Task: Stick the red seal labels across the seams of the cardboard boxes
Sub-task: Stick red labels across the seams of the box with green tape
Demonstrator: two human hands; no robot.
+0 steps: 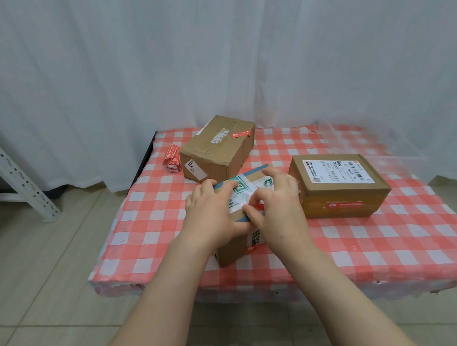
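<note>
Three cardboard boxes stand on the checked table (354, 246). My left hand (213, 212) grips the left end of the middle box (232, 253), which carries green and white tape; its fingers lie over the top and the thumb is on the near side. My right hand (278, 207) pinches a red seal label (260, 207) between thumb and forefinger at the near top edge of that box. The back box (214, 157) has a red label (240, 134) on top. The right box (337, 192) has a red label (343, 204) on its front face.
A roll of red labels (173, 158) lies at the back left of the table, beside the back box. A white curtain (218, 56) hangs behind. A white metal rack leg (20, 180) stands on the tiled floor at the left.
</note>
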